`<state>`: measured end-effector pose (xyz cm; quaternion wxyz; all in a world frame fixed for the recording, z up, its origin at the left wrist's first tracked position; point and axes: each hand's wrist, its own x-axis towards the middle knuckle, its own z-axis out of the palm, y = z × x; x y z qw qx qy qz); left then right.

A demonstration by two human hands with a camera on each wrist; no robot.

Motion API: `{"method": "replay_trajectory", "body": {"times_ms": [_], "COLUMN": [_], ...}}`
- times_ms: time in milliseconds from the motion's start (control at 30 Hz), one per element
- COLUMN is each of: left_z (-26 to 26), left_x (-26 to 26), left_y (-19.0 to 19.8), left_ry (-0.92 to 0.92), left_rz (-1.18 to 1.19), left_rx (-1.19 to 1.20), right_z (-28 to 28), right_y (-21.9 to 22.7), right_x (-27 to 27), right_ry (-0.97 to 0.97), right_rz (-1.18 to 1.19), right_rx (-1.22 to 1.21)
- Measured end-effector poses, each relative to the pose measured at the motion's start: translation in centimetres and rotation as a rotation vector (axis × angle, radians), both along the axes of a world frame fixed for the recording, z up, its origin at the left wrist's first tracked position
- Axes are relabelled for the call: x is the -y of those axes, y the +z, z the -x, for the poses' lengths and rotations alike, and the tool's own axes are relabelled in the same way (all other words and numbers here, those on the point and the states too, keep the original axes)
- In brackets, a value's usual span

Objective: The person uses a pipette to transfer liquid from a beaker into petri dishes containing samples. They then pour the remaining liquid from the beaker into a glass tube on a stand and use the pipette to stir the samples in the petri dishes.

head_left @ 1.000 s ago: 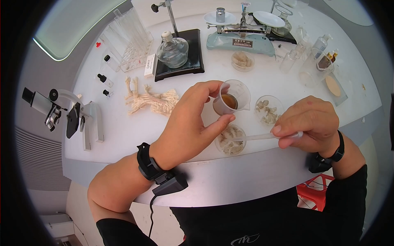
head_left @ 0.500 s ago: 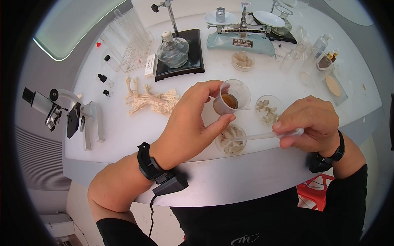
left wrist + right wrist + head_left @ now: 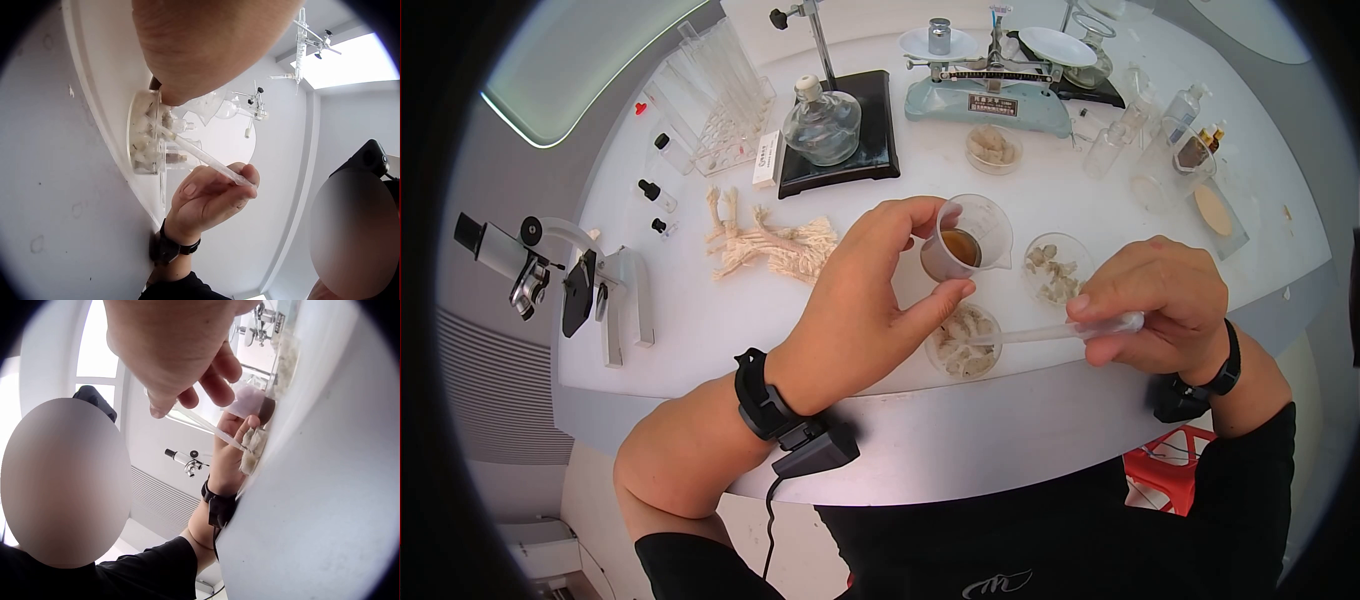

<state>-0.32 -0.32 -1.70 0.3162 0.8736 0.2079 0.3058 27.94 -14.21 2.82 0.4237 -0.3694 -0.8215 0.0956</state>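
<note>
From here I see a curved white table (image 3: 695, 335), a red stool (image 3: 1168, 478), grey ribbed panelling (image 3: 495, 400) and pale walls (image 3: 365, 119).

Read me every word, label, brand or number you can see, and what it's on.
Nothing reads for certain.
Balance nameplate: characters, too small to read.
White box: print, too small to read.
Black shirt: looping script mark, perhaps an "m".
Beaker in left hand: no legible markings.

A laboratory is indicated by the black-and-white microscope (image 3: 580, 290), pale teal metal two-pan balance (image 3: 945, 106) and squat clear-glass white-capped vessel (image 3: 822, 130) set out on a curved white tabletop (image 3: 700, 325).
</note>
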Motion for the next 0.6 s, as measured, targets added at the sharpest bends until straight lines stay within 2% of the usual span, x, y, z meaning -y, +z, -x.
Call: {"method": "replay_trajectory", "body": {"times_ms": [600], "left_z": [-0.01], "left_x": [-0.03], "left_y": [-0.04], "left_ry": [0.003], "left_rz": [-0.008], "left_rx": [0.000], "right_z": [-0.09], "right_y": [0.23], "right_x": [0.28], "right_ry": [-0.006], "right_rz": [0.000], "right_rx": [0.015]}}
